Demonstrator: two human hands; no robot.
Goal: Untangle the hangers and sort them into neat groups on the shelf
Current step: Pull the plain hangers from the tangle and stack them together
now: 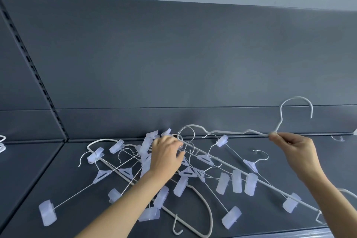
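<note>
Nearest us, low in the frame, a flat white hanger lies under the heap of clip hangers on the dark shelf. At mid-frame our left hand reaches into that heap with its fingers bent downward. We cannot tell whether they grip anything or only pin the pile. To the right, our right hand pinches the neck of a lifted white wire hanger between thumb and fingertips, with its hook raised against the back panel. The hanger's long bar slants down through crossed clip wires. We judge that pulling harder could drag the heap upward, bend a snagged wire, or sweep clip hangers off the shelf's front edge.
</note>
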